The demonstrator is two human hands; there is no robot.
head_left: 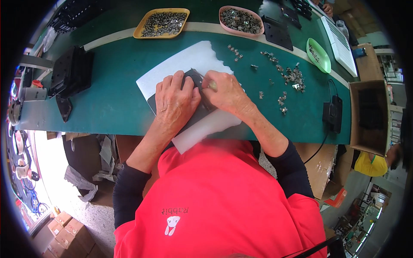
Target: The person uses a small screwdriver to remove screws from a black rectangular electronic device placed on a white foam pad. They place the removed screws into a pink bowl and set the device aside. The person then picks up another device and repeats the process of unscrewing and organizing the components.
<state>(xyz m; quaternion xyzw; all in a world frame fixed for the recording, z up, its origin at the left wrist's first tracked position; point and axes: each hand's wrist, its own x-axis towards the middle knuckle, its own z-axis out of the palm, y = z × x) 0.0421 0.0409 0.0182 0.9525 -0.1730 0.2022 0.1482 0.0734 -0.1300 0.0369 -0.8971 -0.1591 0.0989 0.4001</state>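
A flat dark panel [198,115] lies on a white foam sheet [174,63] near the bench's front edge. My left hand [175,98] rests over the panel's left part, fingers bent and thumb against it, holding it down. Just to the right, my right hand [228,92] is closed at the panel's right side, thumb and fingers pinched together. Something small and yellowish shows at those fingertips, too hidden to name. Small metal pieces [296,78] are scattered on the green bench top [116,94] right of the foam.
Along the back stand a yellow tray [137,32] and a pink tray [223,26] of small metal parts. A green tray [325,64] is at right, near a black device with a cable [333,114]. Dark panels [71,71] are stacked at left. A cardboard box [356,116] adjoins the right end.
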